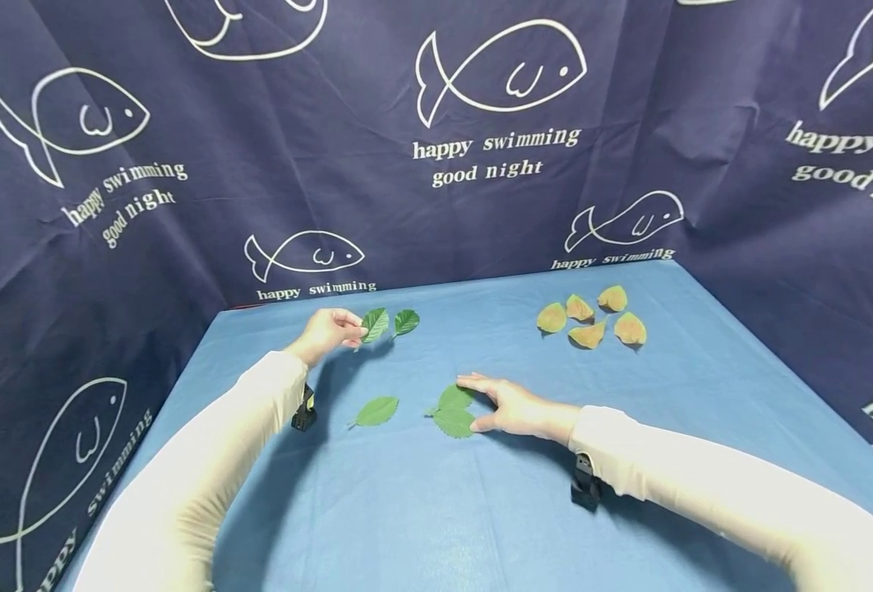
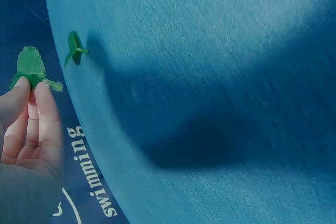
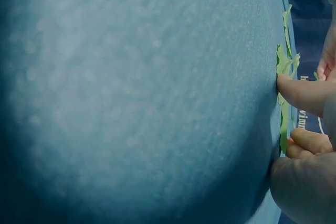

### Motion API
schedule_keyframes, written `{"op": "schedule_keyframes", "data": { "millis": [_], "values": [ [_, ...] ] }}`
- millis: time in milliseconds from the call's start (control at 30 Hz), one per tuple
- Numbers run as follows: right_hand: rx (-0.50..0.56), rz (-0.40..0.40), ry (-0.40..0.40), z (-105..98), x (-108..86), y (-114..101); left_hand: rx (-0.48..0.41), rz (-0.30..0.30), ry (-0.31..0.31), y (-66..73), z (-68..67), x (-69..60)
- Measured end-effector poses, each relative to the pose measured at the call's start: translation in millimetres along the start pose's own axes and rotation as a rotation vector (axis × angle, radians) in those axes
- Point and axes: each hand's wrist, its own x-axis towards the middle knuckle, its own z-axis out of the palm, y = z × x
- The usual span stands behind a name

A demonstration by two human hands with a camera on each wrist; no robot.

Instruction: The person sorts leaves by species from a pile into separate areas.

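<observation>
Between thumb and fingertips, my left hand (image 1: pixel 328 332) pinches a green leaf (image 1: pixel 375 324) near the table's far left. In the left wrist view that leaf (image 2: pixel 31 62) is raised off the cloth. Just right of it lies a darker green leaf (image 1: pixel 407 321). My right hand (image 1: pixel 519 409) rests at two overlapping light green leaves, the upper one (image 1: pixel 453 397) and the lower one (image 1: pixel 454 423). Its thumb and fingers are spread apart, touching their right edges. A single light green leaf (image 1: pixel 378 411) lies to their left.
Several yellow-orange leaves, one of them a rounded leaf (image 1: pixel 551 318), are grouped at the far right of the blue tablecloth (image 1: pixel 422 510). Dark blue curtains (image 1: pixel 377 156) with white fish drawings stand behind and beside the table.
</observation>
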Motion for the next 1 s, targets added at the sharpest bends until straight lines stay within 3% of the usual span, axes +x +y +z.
{"op": "schedule_keyframes", "data": {
  "millis": [333, 700, 867, 1000],
  "values": [
    [-0.024, -0.004, 0.016, -2, -0.2, -2, 0.020, 0.044, 0.069, 0.5, 1.8, 11.5],
    [-0.064, -0.005, 0.022, 2, -0.9, -1, 0.051, -0.005, 0.131, -14.6, 5.8, 33.9],
    [-0.084, -0.026, 0.028, 1, 0.5, 1, 0.082, 0.006, 0.173, -15.7, 3.1, 39.5],
    [-0.094, -0.034, 0.028, 1, -0.1, 1, 0.083, -0.022, 0.185, -18.4, 3.1, 42.1]
  ]
}}
